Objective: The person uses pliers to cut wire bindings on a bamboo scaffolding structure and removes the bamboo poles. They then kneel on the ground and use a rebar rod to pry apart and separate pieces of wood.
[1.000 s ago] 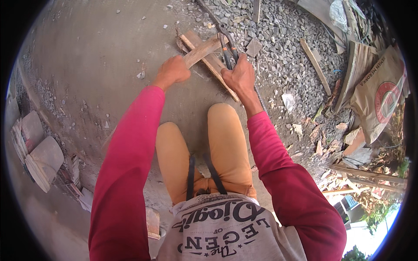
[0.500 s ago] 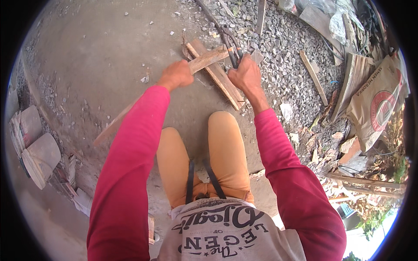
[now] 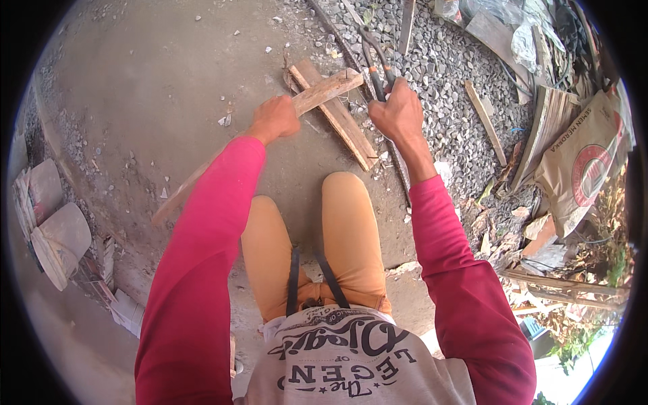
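My left hand (image 3: 275,118) is closed around a long, narrow wooden board (image 3: 327,92), which runs down to the left behind my forearm. The board's far end rests across a shorter wooden block (image 3: 351,131) on the ground. Something thin and dark, like a nail, sticks up near that end. In my right hand (image 3: 398,111) I grip the handles of dark metal pincers (image 3: 381,75) with black and orange grips. Their jaws point away from me, over the gravel just right of the board's end and apart from it.
Grey gravel (image 3: 432,84) spreads to the right, with a ribbed steel bar (image 3: 341,42) along its edge. Farther right lie a thin wood strip (image 3: 484,121), a paper sack (image 3: 584,158) and plastic sheeting (image 3: 526,40). Pale containers (image 3: 64,236) stand at the left.
My right hand and the pincers have moved right, off the board's end, uncovering the nail-like piece and more of the steel bar. My left hand stays nearly in place on the board.
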`<state>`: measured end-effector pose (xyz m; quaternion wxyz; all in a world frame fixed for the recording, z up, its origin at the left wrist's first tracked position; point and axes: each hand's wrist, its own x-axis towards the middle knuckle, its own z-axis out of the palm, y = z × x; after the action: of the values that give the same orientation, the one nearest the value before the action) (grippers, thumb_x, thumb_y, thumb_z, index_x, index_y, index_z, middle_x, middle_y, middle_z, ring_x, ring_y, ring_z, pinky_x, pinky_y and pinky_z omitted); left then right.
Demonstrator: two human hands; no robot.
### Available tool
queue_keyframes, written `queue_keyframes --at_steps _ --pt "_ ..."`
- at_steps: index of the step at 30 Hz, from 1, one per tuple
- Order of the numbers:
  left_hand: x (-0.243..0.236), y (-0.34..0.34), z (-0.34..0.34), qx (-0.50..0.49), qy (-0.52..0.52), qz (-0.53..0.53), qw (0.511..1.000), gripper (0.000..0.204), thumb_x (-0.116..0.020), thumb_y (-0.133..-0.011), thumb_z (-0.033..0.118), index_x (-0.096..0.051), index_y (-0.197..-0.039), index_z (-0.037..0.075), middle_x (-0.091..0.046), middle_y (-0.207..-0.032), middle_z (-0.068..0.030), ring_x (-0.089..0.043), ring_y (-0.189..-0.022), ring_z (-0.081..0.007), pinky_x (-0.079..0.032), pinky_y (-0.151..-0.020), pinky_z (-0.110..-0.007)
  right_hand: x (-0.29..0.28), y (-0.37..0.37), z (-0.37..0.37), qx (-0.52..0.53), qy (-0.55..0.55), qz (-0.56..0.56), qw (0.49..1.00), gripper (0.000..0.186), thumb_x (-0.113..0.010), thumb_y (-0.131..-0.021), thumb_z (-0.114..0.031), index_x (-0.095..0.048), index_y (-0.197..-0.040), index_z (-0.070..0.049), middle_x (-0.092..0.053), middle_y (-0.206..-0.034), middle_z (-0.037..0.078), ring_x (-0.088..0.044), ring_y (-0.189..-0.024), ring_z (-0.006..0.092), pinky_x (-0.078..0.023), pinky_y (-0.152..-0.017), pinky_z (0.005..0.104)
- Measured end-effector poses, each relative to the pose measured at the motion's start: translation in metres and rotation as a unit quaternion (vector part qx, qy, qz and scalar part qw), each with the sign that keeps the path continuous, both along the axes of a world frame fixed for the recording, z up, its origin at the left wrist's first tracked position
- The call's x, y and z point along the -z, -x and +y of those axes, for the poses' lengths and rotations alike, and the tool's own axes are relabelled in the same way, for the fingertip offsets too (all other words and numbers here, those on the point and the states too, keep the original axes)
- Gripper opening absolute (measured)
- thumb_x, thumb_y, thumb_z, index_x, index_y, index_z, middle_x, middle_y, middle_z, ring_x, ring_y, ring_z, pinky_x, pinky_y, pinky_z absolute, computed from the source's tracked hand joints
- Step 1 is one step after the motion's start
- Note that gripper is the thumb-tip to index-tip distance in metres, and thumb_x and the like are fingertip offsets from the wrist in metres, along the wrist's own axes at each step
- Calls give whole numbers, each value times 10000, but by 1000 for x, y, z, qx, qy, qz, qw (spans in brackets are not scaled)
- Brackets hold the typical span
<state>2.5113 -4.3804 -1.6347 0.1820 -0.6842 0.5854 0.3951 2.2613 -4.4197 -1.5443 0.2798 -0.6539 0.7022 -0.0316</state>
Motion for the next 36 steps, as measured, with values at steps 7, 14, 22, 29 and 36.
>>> queue_keyframes --at_steps 7,14,22,29,36 --pt "1 8 12 16 51 -7 999 291 -667 -858 104 -728 -1118 -12 -748 -1156 -239 -723 -1110 -405 -574 -943 -497 -16 -25 -11 46 312 -189 930 412 -712 -759 -102 -498 -1088 25 -575 -680 126 -620 -576 321 -508 -585 458" --pt "4 8 9 35 85 -10 996 293 -685 -853 96 -716 -1124 -12 -750 -1135 -243 -726 -1091 -408 -573 -946 -498 13 14 6 -9 -47 39 998 413 -669 -772 -134 -616 -1094 118 -723 -971 339 -736 -950 479 -572 -884 530" --pt "-1 9 14 14 45 0 999 297 -692 -852 81 -720 -1133 -11 -747 -1144 -250 -721 -1104 -417 -573 -952 -491 -12 -27 15 106 238 -136 956 355 -699 -786 -94 -547 -1079 38 -705 -810 226 -730 -745 439 -558 -730 546" --pt "11 9 38 5 55 -10 998 268 -702 -857 92 -744 -1102 -6 -750 -1154 -241 -727 -1114 -396 -581 -953 -473 2 -17 17 -6 0 26 1000 395 -677 -753 -113 -556 -1052 114 -710 -862 338 -720 -836 514 -563 -806 575" --pt "8 18 21 -7 55 6 998 250 -712 -853 89 -746 -1080 -11 -749 -1159 -244 -727 -1123 -389 -583 -960 -462 28 -12 43 120 286 -158 937 368 -719 -775 -88 -513 -1062 17 -661 -742 152 -694 -652 341 -549 -627 468"
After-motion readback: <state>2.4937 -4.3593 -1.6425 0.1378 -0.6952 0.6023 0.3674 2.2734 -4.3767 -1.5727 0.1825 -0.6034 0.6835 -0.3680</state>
